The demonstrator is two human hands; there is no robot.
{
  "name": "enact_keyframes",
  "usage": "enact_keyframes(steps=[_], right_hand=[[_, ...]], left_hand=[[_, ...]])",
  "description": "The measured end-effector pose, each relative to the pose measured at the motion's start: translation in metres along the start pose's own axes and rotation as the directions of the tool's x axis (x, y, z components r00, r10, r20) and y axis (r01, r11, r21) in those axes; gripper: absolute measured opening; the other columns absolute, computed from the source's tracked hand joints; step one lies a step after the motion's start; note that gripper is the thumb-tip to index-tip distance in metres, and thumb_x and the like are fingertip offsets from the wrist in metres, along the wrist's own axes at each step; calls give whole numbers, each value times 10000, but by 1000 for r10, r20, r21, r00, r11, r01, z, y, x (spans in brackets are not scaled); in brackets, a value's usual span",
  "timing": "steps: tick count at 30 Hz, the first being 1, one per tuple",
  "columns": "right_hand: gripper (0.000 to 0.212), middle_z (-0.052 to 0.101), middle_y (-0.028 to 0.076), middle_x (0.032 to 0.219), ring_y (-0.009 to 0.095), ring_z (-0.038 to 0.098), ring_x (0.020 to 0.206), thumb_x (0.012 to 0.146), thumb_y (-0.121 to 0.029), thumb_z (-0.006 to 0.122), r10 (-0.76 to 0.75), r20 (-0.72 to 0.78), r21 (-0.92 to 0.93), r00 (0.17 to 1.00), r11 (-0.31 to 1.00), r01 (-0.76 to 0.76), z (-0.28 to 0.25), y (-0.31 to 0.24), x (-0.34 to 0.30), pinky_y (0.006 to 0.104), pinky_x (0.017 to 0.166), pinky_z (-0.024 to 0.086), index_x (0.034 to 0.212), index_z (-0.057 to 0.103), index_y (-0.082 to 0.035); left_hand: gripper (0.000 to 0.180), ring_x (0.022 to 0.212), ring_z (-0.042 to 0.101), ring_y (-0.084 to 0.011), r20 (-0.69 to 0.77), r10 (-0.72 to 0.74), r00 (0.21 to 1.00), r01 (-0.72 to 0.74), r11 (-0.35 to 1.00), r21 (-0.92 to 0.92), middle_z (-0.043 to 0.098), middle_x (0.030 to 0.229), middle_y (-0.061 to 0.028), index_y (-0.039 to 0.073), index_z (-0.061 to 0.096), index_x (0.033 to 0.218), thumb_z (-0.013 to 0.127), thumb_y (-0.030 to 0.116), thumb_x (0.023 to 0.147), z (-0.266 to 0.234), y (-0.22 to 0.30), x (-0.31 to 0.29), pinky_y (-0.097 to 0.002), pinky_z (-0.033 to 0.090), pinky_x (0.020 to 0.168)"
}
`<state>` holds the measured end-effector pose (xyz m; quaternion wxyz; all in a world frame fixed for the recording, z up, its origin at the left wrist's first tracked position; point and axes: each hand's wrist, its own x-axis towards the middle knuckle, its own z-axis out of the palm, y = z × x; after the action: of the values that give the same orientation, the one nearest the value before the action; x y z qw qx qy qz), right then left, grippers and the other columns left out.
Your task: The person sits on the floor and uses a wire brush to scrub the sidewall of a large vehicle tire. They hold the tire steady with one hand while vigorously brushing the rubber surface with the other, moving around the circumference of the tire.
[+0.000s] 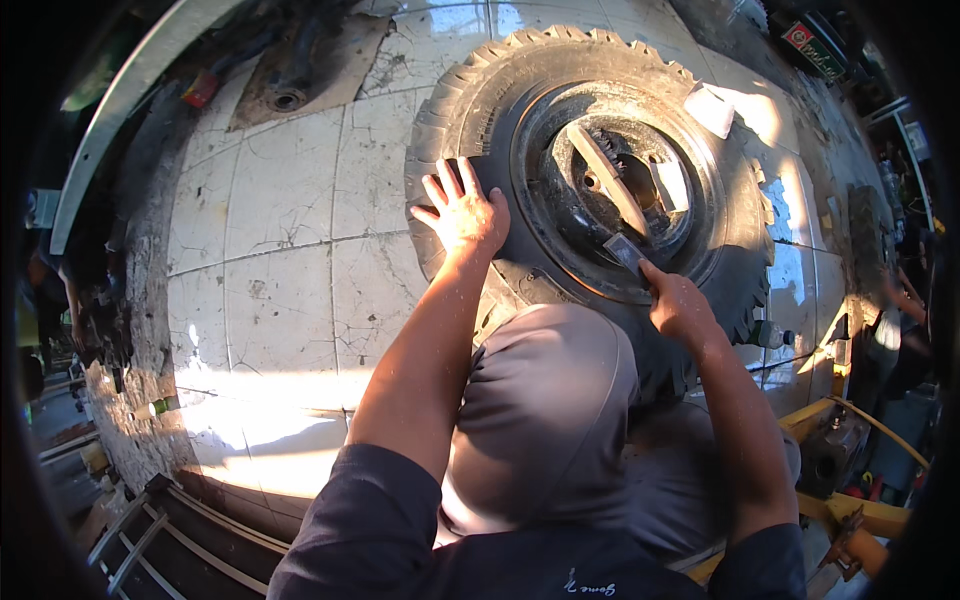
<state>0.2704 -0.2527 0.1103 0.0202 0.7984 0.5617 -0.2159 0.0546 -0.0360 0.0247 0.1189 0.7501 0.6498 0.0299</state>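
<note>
A large black tyre (470,110) on a dirty rim (535,190) lies flat in front of my knees. My left hand (467,212) rests on its left sidewall, fingers spread, holding nothing. In my closed right hand (682,308) is a scraper (624,251) with a flat metal blade, held over the near part of the rim. Its handle is mostly hidden in my fingers. A wooden-backed wire brush (608,178) lies across the hub opening. Beside it is a pale flat piece (672,187). Another pale folded piece (709,110) sits on the tyre's far right sidewall.
Cracked pale tiles (280,200) cover the floor at left. A brown sheet with a metal part (286,99) lies far left. A plastic bottle (770,335) is right of the tyre. A yellow metal frame (870,515) stands near right, a metal rack (150,540) near left.
</note>
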Motion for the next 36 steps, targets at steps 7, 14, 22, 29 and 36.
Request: enact_keyframes(steps=[7, 14, 22, 29, 36], right_hand=[[609, 640, 229, 971, 394, 649, 949, 846, -13, 539, -36, 34, 118, 999, 993, 31, -12, -32, 51, 478, 837, 502, 1426, 484, -192], [646, 626, 228, 987, 394, 643, 984, 843, -2, 527, 101, 294, 8, 950, 994, -109, -27, -14, 36, 467, 830, 501, 1451, 461, -210], [644, 645, 214, 1133, 376, 634, 1055, 835, -7, 521, 99, 154, -11, 983, 995, -98, -19, -41, 51, 464, 861, 508, 1451, 459, -188], [606, 653, 205, 1122, 378, 622, 1079, 824, -35, 536, 88, 61, 88, 994, 992, -93, -4, -37, 53, 481, 879, 501, 1412, 500, -176], [618, 654, 208, 1059, 389, 641, 999, 828, -47, 558, 83, 181, -72, 980, 995, -71, -11, -16, 25, 493, 815, 499, 1426, 483, -180]], left_hand=[[748, 1486, 172, -385, -150, 18, 988, -24, 999, -37, 206, 1611, -151, 105, 262, 1542, 526, 402, 908, -2, -4, -7, -670, 122, 1141], [760, 1477, 175, -402, -126, 17, 992, -14, 1000, 22, 214, 1597, -176, 92, 246, 1543, 525, 405, 909, 8, 0, 0, -663, 130, 1142], [803, 1496, 85, -396, -70, 59, 996, -62, 997, -54, 229, 1582, -149, 118, 266, 1522, 576, 444, 857, -6, 1, 22, -704, 107, 1129], [780, 1515, 86, -324, -47, -28, 998, 27, 999, -29, 135, 1635, -105, 188, 175, 1573, 483, 489, 923, -6, 4, 26, -645, 111, 1168], [753, 1510, 122, -314, -76, -31, 997, 30, 999, -22, 168, 1627, -108, 174, 208, 1565, 474, 483, 932, -4, -3, 21, -626, 143, 1171]])
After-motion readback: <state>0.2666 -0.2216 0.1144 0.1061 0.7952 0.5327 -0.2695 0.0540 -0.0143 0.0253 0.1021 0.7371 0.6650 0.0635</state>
